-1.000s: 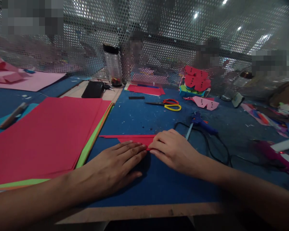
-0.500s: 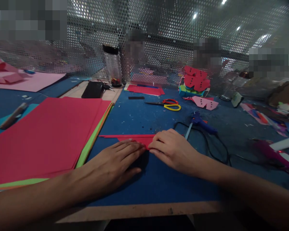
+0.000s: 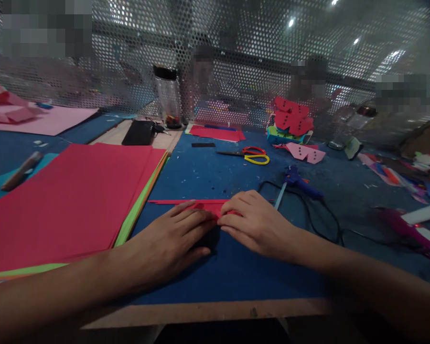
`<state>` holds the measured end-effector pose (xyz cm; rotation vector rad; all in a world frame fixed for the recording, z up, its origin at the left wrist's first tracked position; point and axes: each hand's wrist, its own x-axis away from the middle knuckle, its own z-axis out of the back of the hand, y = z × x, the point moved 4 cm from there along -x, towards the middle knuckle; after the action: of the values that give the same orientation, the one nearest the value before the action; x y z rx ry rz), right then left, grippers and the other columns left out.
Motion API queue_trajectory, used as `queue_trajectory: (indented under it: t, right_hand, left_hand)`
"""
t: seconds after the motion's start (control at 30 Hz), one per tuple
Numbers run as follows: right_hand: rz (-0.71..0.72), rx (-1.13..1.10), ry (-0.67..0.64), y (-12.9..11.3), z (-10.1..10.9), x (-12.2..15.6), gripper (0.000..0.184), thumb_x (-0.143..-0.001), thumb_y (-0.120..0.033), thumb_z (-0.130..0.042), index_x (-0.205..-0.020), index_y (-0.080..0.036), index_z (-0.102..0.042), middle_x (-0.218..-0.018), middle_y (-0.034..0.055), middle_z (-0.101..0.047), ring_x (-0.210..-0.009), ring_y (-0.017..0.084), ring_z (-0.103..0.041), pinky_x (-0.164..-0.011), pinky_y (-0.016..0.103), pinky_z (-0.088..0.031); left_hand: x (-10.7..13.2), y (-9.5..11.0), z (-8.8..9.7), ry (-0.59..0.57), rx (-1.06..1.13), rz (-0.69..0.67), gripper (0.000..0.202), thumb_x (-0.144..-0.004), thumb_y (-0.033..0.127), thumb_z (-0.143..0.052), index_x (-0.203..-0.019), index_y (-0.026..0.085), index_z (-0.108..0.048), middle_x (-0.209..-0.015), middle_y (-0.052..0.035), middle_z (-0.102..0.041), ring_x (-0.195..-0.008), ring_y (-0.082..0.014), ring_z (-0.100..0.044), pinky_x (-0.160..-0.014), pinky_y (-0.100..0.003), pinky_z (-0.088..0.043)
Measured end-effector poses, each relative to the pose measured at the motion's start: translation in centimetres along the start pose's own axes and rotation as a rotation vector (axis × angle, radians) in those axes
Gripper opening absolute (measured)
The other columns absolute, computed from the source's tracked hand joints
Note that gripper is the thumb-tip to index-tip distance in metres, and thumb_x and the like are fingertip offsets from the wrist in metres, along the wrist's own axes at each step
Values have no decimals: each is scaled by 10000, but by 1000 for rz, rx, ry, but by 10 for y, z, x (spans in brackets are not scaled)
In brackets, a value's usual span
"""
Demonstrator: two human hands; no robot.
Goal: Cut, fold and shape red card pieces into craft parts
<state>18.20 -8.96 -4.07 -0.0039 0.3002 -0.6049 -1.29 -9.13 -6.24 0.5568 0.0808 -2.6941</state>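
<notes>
A small piece of red paper [image 3: 210,206] lies on the blue mat [image 3: 229,272] in front of me, mostly hidden under my fingers. My left hand [image 3: 172,239] rests on its left part with fingers stretched out and close together, tips on the paper. My right hand [image 3: 254,222] is curled, its fingertips pinching the paper's right part at a fold. The two hands meet fingertip to fingertip over the paper.
A stack of red and green sheets [image 3: 68,200] lies left. Scissors [image 3: 252,156] and a blue glue gun [image 3: 301,184] with black cord [image 3: 318,220] lie behind my right hand. Red cut-outs [image 3: 292,119], a jar [image 3: 167,98], a black case [image 3: 139,132] and a perforated metal screen [image 3: 236,62] stand farther back.
My left fingers have drawn in slightly and my right fingers have curled further over the red paper, lifting its edge a little. Both hands stay in place.
</notes>
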Motion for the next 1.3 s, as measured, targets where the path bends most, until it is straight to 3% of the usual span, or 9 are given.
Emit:
queue_trajectory:
  t: [0.43, 0.8, 1.3]
  right_hand:
    - [-16, -36, -94, 0, -5, -4, 227, -1062, -269, -477, -1134, -170, -669, -1142, 98, -681, -1082, 230, -588, -967, 404, -400]
    - [5, -64, -81, 4, -2, -3, 227, -1055, -274, -500, -1083, -141, -682, -1115, 109, -693, -1059, 227, -609, -954, 387, -431]
    - [23, -55, -66, 9, 3, 1, 242, -1052, -297, -515, -1029, -147, -703, -1024, 98, -716, -1016, 207, -634, -904, 366, -459]
  left_hand:
    - [-1, -1, 0, -4, -28, -28, 365, -1026, 323, -539, -1337, 135, -575, -1286, -129, -695, -1222, -262, -637, -1171, -501, -418]
    - [1, -4, -2, 13, -50, -32, 350, -1037, 315, -521, -1318, 116, -581, -1304, -131, -691, -1222, -255, -637, -1139, -450, -450]
    - [-4, -7, 13, 134, -53, 9, 198, -1007, 256, -565, -1000, 133, -720, -986, -98, -756, -965, -250, -702, -899, -415, -562]
